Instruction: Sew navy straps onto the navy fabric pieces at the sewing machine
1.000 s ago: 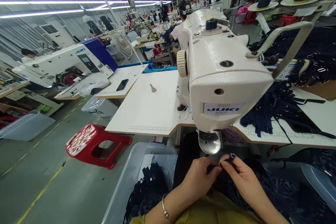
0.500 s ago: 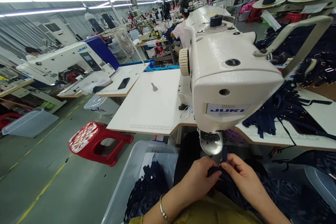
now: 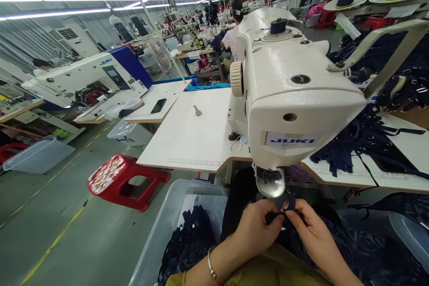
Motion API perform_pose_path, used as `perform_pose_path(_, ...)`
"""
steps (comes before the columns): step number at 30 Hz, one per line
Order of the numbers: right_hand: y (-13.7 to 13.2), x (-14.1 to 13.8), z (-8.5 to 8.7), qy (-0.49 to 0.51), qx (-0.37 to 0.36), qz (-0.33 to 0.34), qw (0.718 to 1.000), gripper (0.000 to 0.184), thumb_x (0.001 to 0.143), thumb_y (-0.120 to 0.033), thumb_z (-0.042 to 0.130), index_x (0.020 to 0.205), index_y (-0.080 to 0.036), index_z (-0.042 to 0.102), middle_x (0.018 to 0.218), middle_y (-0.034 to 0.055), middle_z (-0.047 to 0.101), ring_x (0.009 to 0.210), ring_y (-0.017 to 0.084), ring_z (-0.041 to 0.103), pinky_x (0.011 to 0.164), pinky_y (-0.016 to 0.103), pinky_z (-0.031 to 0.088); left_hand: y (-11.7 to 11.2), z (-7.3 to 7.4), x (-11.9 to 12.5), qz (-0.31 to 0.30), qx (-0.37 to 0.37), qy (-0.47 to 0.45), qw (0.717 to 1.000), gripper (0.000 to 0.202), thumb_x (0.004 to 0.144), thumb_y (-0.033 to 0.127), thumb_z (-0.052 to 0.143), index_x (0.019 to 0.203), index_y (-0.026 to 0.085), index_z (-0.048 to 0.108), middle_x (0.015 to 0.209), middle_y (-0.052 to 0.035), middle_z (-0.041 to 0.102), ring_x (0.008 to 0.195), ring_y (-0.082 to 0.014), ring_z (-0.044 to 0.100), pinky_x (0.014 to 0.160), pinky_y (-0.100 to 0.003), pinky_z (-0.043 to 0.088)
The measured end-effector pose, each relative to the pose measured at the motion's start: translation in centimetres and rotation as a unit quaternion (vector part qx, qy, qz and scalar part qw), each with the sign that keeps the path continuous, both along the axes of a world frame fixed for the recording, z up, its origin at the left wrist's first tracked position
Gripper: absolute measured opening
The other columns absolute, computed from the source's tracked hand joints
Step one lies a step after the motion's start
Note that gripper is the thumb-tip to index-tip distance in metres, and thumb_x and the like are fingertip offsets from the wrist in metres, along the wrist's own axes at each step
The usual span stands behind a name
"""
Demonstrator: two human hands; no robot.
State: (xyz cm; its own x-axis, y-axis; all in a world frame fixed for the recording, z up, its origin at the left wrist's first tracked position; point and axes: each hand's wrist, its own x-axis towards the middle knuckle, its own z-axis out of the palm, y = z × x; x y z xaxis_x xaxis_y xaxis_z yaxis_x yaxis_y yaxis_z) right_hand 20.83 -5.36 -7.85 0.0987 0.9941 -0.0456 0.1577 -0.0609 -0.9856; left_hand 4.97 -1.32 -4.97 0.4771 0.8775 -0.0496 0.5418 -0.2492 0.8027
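My left hand (image 3: 256, 228) and my right hand (image 3: 310, 228) meet just below the head of a white JUKI sewing machine (image 3: 288, 98). Both pinch a short navy strap (image 3: 284, 210) between thumb and fingers, its end poking up between the fingertips. A silver bracelet (image 3: 211, 269) sits on my left wrist. Under my hands lies a dark heap of more navy straps (image 3: 365, 254) in my lap. The machine's metal foot end (image 3: 270, 183) hangs right above my fingers.
A clear plastic bin (image 3: 167, 237) with navy straps stands at my left, a red stool (image 3: 125, 181) beyond it. The white table (image 3: 191, 138) carries a pile of navy straps (image 3: 355, 136) on the right. Other sewing stations and a seated person (image 3: 234, 27) lie further back.
My hands have drawn slightly closer and shifted the strap between the fingertips; its end rose, then sits lower again. The view has drifted a little.
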Motion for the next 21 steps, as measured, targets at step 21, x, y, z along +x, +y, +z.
perform_pose_path(21,-0.8,0.9,-0.4,-0.023,0.195,-0.006,0.980,0.011,0.080,-0.019,0.069,0.078,-0.030,0.069,0.081,0.0002,0.070,0.076,0.018,0.065,0.070,0.029,0.055,-1.3,1.8,-0.3,-0.076,0.343,0.103,0.931,0.017,0.097,0.020,0.040,0.094,0.018,0.057,0.075,-0.0017,0.060,0.064,-0.0168,0.055,0.057,-0.029,0.043)
